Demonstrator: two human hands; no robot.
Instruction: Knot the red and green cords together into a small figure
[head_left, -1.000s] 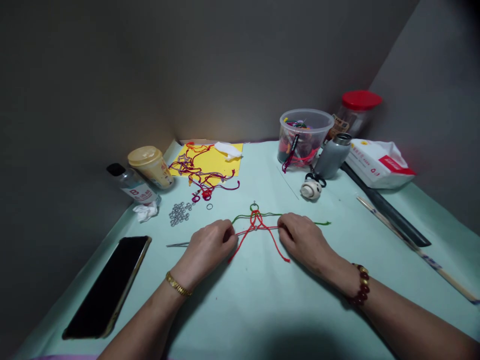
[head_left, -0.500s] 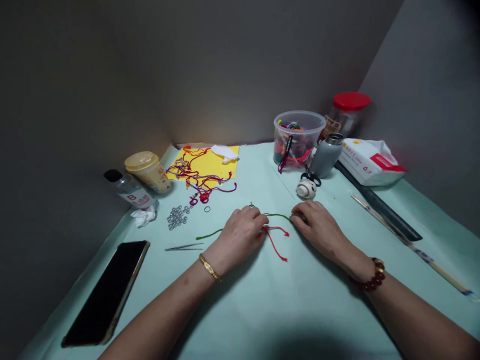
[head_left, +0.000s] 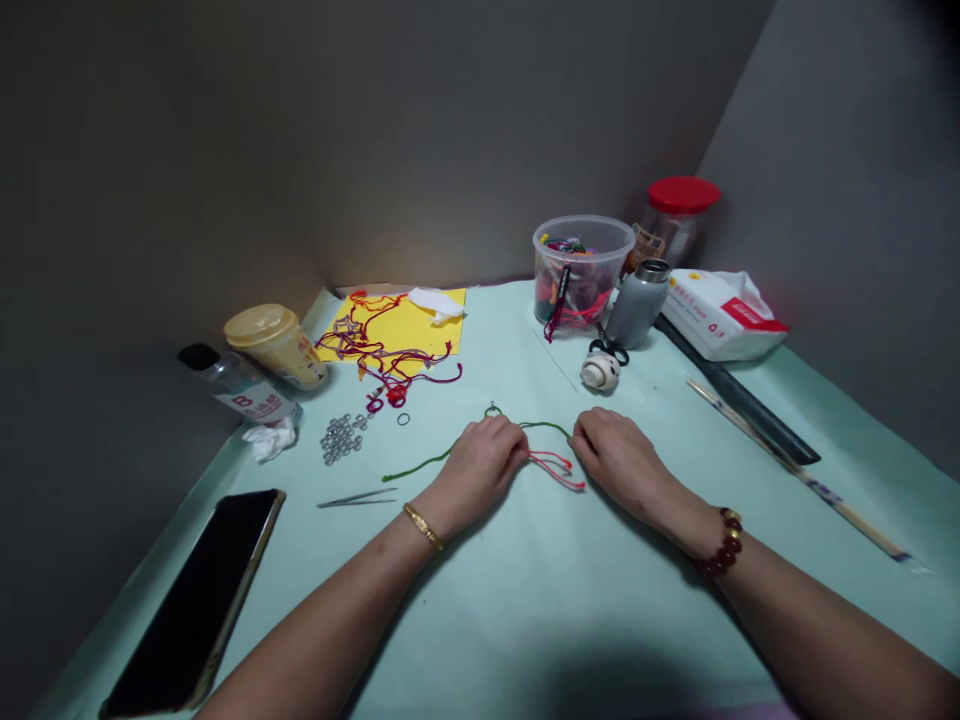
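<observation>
My left hand [head_left: 486, 460] is closed over the middle of a red cord [head_left: 556, 474] and a green cord [head_left: 424, 466], hiding where they meet. Two red ends stick out to the right of its fingers. One green end trails to the left on the table, and a small green loop with a tiny metal piece [head_left: 493, 408] shows just beyond the knuckles. The other green length arches across to my right hand [head_left: 611, 448], whose fingers pinch its end. Tweezers [head_left: 357, 498] lie left of my left hand, near a cluster of small metal rings [head_left: 343, 438].
A phone [head_left: 196, 600], a bottle [head_left: 244, 388] and a yellow cup [head_left: 277, 345] are at left. Cords lie on yellow paper [head_left: 439, 335]. A tub [head_left: 583, 270], a grey flask [head_left: 637, 305], a tissue pack [head_left: 724, 315] and a wrapped stick [head_left: 795, 465] are at right.
The red ends have swung closer together and point further right. The green length is still stretched between both hands. The whole view has shifted slightly.
</observation>
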